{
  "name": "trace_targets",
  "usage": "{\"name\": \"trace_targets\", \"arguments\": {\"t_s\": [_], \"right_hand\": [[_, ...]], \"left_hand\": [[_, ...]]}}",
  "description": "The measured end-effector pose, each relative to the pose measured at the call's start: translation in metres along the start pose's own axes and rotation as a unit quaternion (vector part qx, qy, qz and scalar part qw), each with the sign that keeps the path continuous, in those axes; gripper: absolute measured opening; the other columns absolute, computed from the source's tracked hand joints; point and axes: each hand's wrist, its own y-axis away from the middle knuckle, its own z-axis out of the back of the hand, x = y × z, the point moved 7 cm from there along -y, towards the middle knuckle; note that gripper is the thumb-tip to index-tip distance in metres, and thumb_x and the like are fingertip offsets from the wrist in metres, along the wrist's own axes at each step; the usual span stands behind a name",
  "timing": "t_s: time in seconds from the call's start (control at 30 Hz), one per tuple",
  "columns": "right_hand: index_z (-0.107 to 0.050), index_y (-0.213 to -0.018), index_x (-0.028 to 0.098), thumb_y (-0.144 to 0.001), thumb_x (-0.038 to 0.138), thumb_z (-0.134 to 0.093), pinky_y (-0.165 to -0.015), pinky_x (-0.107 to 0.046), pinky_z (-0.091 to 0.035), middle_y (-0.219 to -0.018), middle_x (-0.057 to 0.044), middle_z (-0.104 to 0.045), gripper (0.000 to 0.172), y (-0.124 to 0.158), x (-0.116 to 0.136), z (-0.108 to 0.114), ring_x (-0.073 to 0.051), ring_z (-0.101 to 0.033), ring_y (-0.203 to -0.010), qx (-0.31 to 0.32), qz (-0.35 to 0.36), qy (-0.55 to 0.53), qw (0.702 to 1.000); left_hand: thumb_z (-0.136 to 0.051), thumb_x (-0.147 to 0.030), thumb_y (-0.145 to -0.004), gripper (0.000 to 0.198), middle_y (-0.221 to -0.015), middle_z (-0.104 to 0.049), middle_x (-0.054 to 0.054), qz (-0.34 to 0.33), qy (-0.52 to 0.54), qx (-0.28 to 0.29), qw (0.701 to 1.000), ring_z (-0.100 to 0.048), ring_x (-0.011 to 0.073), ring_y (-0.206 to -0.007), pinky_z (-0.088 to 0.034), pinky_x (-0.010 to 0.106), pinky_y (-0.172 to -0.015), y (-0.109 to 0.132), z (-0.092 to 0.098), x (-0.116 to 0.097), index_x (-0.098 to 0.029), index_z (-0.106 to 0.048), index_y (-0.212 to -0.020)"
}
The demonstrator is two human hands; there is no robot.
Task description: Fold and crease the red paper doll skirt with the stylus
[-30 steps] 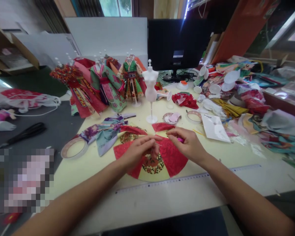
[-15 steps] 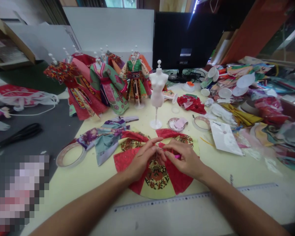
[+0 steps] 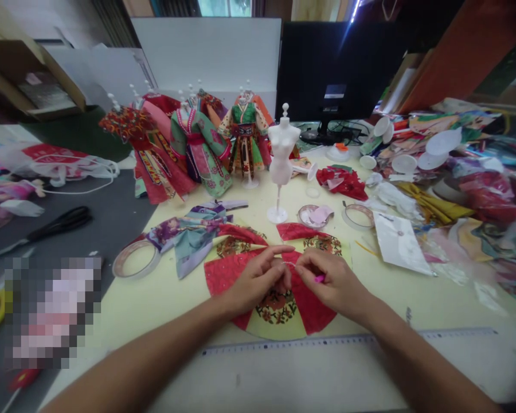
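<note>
Just over the middle of the bench (image 3: 167, 312), the left hand (image 3: 255, 281) and right hand (image 3: 331, 285) curl inward, fingertips close together, with a fine pale thread (image 3: 289, 263) running between them. The right hand pinches a small pink piece (image 3: 319, 278); whether the left hand pinches the thread, I cannot tell. Beneath both hands lies a round red-panelled cloth (image 3: 226, 274) with a floral medallion (image 3: 276, 306) at 6 o'clock. A white dress form (image 3: 281, 155) stands at 12 o'clock, a roll of clear tape (image 3: 135, 259) lies at 9 o'clock, and a steel ruler (image 3: 327, 344) runs along 6 o'clock.
</note>
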Motion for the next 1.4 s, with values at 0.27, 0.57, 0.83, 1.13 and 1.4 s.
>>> {"name": "trace_targets", "arguments": {"t_s": [0.27,0.57,0.83,1.13,1.4], "right_hand": [[-0.051,-0.078,0.017,-0.084,0.017,-0.042,-0.054,-0.023,-0.036,-0.069,-0.001,-0.053,0.011,0.006,0.0,0.007,-0.01,-0.048,-0.059,-0.023,0.044,0.1,0.994],[-0.055,-0.09,0.016,-0.086,0.012,-0.04,-0.055,-0.022,-0.044,-0.082,-0.006,-0.062,0.016,0.012,0.009,0.005,-0.013,-0.059,-0.07,-0.065,0.147,0.249,0.955],[-0.055,-0.098,0.017,-0.082,0.01,-0.045,-0.061,-0.024,-0.05,-0.084,-0.007,-0.064,0.02,0.02,0.023,0.008,-0.014,-0.061,-0.073,-0.105,0.221,0.269,0.932],[-0.055,-0.104,0.02,-0.082,0.008,-0.046,-0.059,-0.023,-0.047,-0.084,-0.005,-0.063,0.027,0.026,0.025,0.001,-0.013,-0.058,-0.073,-0.082,0.255,0.271,0.925],[-0.057,-0.099,0.017,-0.081,0.008,-0.046,-0.059,-0.024,-0.048,-0.084,-0.007,-0.064,0.023,0.025,0.023,0.002,-0.014,-0.059,-0.073,-0.1,0.258,0.286,0.918]], "left_hand": [[-0.045,-0.026,-0.086,0.028,-0.069,-0.059,0.0,-0.007,-0.17,-0.051,0.984,-0.048,0.0076,-0.053,-0.037,0.02,-0.051,0.002,0.013,-0.002,-0.018,-0.053,-0.111],[-0.049,-0.019,-0.081,0.014,-0.071,-0.063,0.003,-0.006,-0.162,-0.07,0.984,-0.055,0.0108,-0.063,-0.043,0.025,-0.062,-0.002,0.02,-0.006,-0.014,-0.062,-0.084],[-0.045,-0.02,-0.084,0.029,-0.096,-0.062,0.007,-0.027,-0.117,-0.089,0.989,-0.057,0.0166,-0.087,-0.043,0.031,-0.078,-0.003,0.022,-0.003,-0.017,-0.052,-0.112],[-0.035,-0.035,-0.09,0.035,-0.082,-0.062,0.005,0.025,-0.064,0.031,0.997,-0.056,0.0158,-0.08,-0.041,0.03,-0.076,0.002,-0.004,-0.006,-0.015,-0.062,-0.081],[-0.053,-0.038,-0.081,0.025,-0.064,-0.055,0.0,0.113,0.057,0.041,0.991,-0.046,0.0067,-0.052,-0.036,0.022,-0.053,0.005,-0.009,0.014,-0.014,-0.055,-0.074]]}}
